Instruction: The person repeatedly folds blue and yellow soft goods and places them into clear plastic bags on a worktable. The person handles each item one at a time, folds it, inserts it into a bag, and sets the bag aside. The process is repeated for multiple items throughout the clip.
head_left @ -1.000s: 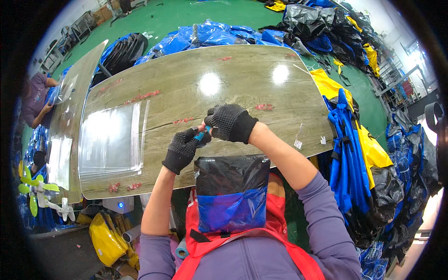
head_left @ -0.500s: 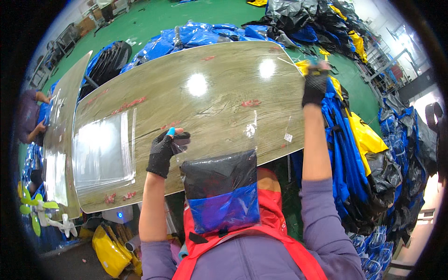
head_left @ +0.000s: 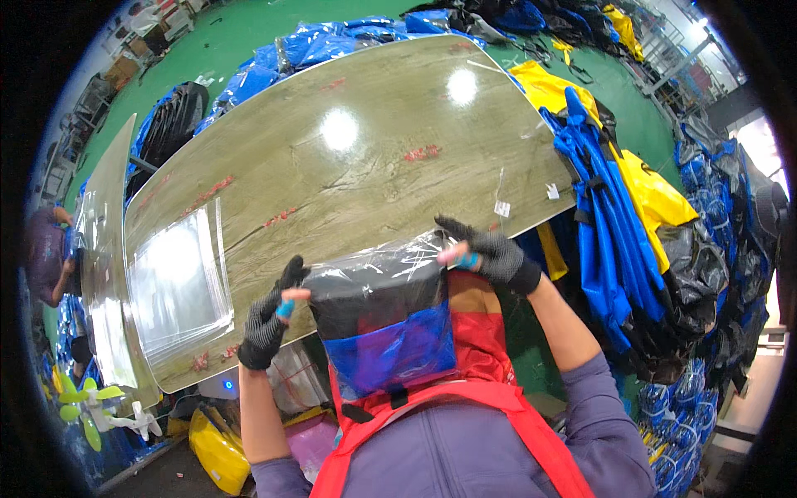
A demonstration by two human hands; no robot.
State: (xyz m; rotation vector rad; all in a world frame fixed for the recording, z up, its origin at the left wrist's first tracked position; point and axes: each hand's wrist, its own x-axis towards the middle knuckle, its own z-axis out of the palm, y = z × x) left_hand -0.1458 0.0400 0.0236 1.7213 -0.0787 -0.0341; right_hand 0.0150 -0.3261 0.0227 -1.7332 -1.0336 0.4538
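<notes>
Swung back from 2 o'clock since the earlier frame, the right hand (head_left: 502, 259) now meets the left hand (head_left: 267, 325) at the clear-wrapped black-and-blue bundle (head_left: 388, 339). Largest in my feed is the wood-patterned table (head_left: 365, 187), spreading from 9 round to 1 o'clock. Blue and yellow fabric pieces (head_left: 591, 207) hang at its 3 o'clock edge. That bundle sits just off centre toward 6 o'clock, against the red apron (head_left: 480, 339). Clear plastic sleeves (head_left: 178, 286) lie stacked on the table at 9. Both gloved hands flank the bundle's upper edge — left at its 10 o'clock corner, right at its 2 — with thumbs and forefingers parted; whether either pinches the film, I cannot tell from here. Smallest I can pick out: a white tag (head_left: 502, 208) on the table toward 2.
</notes>
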